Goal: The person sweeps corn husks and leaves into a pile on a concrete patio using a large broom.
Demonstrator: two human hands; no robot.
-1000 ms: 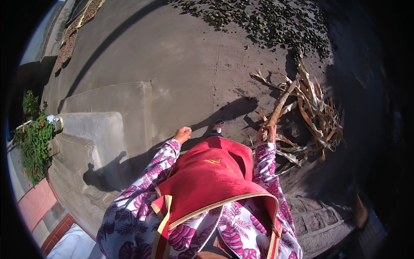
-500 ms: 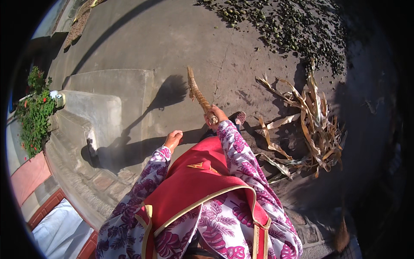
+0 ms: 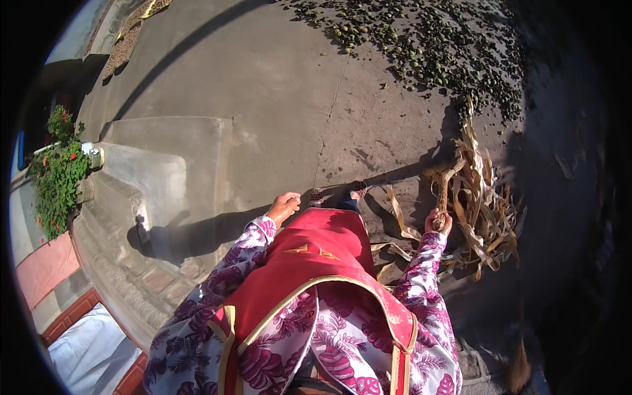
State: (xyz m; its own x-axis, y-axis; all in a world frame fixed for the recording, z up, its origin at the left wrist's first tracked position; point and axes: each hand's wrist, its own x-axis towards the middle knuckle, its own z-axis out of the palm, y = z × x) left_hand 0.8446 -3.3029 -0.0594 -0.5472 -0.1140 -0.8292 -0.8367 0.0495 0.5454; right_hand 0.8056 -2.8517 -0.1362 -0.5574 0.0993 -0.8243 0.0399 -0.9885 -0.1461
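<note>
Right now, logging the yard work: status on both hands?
Right hand gripping dry corn stalk. Left hand empty, open. Stalk pile beside the feet.

Red apron (image 3: 309,263) with gold trim, purple-and-white floral sleeves (image 3: 224,289), tan dried corn stalks (image 3: 477,204), grey concrete (image 3: 263,99).

Left hand (image 3: 284,208) hangs loose with fingers curled and empty; right hand (image 3: 437,222) is fisted.

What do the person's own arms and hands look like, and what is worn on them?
Both arms wear long sleeves of white fabric printed with large purple and magenta leaves, ending at the wrists. The left hand and right hand are bare, without gloves. No rings or watch can be made out.
</note>
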